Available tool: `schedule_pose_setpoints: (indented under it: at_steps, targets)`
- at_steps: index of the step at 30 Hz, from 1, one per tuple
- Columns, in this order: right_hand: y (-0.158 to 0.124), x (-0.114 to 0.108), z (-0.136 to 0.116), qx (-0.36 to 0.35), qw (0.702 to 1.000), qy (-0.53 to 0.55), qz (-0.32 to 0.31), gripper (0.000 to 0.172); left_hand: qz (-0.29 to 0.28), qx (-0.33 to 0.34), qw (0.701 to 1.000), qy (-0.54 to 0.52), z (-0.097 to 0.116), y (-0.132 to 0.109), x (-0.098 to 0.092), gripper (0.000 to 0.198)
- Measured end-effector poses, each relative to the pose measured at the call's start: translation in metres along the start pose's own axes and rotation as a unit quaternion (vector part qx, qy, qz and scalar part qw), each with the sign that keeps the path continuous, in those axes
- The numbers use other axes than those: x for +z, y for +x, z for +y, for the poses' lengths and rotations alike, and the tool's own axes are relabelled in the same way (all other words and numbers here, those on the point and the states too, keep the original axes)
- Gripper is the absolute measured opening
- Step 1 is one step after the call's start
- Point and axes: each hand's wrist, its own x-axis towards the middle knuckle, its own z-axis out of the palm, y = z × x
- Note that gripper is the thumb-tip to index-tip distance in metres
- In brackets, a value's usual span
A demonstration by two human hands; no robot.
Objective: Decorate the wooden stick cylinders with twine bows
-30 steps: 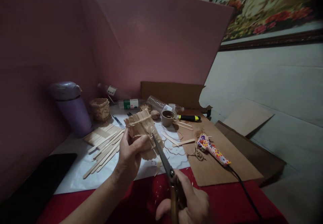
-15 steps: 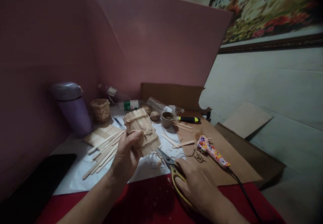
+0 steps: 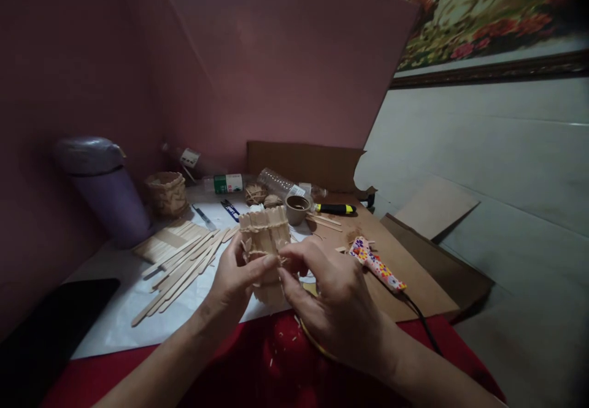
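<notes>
A small pot made of upright wooden craft sticks (image 3: 267,231), bound with twine, stands between my hands over the white sheet. My left hand (image 3: 237,276) wraps round its left side, fingers closed on it. My right hand (image 3: 331,300) comes in from the right, thumb and forefinger pinched at the twine on the pot's front. Yellow-handled scissors (image 3: 315,346) lie under my right hand, mostly hidden.
Loose craft sticks (image 3: 181,267) lie on the white sheet (image 3: 115,322) at left. Behind are a purple flask (image 3: 103,190), a small woven basket (image 3: 166,193), a brown cup (image 3: 297,208), twine balls (image 3: 255,194) and a bottle. A spotted glue gun (image 3: 375,267) rests on brown cardboard (image 3: 414,279). A dark phone (image 3: 46,328) lies near left.
My right hand put the scissors down on the red cloth and moved to the stick pot. The pot was turned upright and brought closer. The camera shifted slightly.
</notes>
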Motion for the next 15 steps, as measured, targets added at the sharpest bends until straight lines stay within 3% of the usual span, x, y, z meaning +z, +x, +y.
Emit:
schedule_pose_setpoints:
  at_steps: [15]
  targets:
    - [0.0041,-0.0025,0.0018,-0.010,0.998,-0.042,-0.035,0.014,-0.012,-0.008,1.000,0.005,0.0020,-0.0007,0.0003,0.053]
